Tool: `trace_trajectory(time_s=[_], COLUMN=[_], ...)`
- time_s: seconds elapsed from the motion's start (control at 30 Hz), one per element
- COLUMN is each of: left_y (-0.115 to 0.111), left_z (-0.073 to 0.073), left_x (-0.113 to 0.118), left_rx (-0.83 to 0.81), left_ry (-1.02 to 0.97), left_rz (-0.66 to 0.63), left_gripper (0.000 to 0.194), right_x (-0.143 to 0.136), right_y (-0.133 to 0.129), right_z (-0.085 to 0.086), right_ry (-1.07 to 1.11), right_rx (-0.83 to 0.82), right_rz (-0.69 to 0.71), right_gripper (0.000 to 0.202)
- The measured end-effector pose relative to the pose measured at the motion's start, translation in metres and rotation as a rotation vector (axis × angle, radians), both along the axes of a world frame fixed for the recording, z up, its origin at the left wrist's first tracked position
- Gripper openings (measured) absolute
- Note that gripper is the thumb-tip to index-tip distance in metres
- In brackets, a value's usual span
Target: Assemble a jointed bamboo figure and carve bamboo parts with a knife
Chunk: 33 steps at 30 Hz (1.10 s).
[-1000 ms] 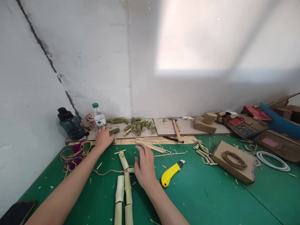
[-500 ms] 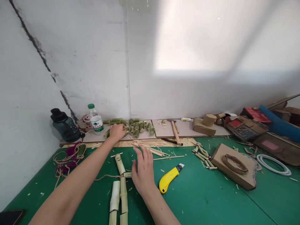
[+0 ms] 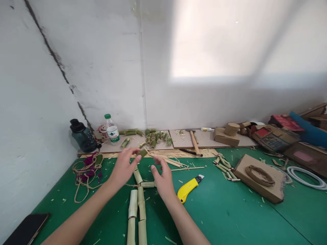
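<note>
A short green bamboo piece (image 3: pixel 143 153) is pinched in the fingers of my left hand (image 3: pixel 125 168), held above the upper end of a jointed bamboo figure (image 3: pixel 141 202). My right hand (image 3: pixel 163 177) hovers just right of the figure's arm piece, its thumb and fingers apart and nothing in them. Part of the figure's head is hidden behind my left hand. Short cut bamboo tubes (image 3: pixel 153 137) lie in a group on the board at the wall. Thin wooden sticks (image 3: pixel 168 160) are spread behind my right hand.
A yellow utility knife (image 3: pixel 190 189) with its blade showing lies right of my right hand. Behind it is a hammer (image 3: pixel 195 144). Bottles (image 3: pixel 112 132), tangled twine (image 3: pixel 81 190) and a phone (image 3: pixel 27 228) are at left; a cardboard block (image 3: pixel 260 178) sits at right.
My left hand has come back from the bamboo tubes toward me, now with a bamboo piece in its fingers. The view has shifted slightly left, bringing more of the phone into sight.
</note>
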<state>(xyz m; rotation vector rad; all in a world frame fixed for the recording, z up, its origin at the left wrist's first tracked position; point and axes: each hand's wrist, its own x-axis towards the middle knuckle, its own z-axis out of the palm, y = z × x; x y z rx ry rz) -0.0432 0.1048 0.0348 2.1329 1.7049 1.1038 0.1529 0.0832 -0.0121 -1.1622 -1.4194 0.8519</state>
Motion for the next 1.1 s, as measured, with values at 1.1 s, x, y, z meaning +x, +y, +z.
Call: trace_trajectory(time_s=[1.1], left_y=[0.072], left_z=[-0.016], left_x=[-0.054], left_rx=[-0.149], left_ry=[0.45], left_rz=[0.373], left_gripper=[0.043], right_x=[0.007], right_y=[-0.001], right_z=[0.018], right_ry=[0.478], right_rx=[-0.297], right_rz=[0.003], right_gripper=[0.06])
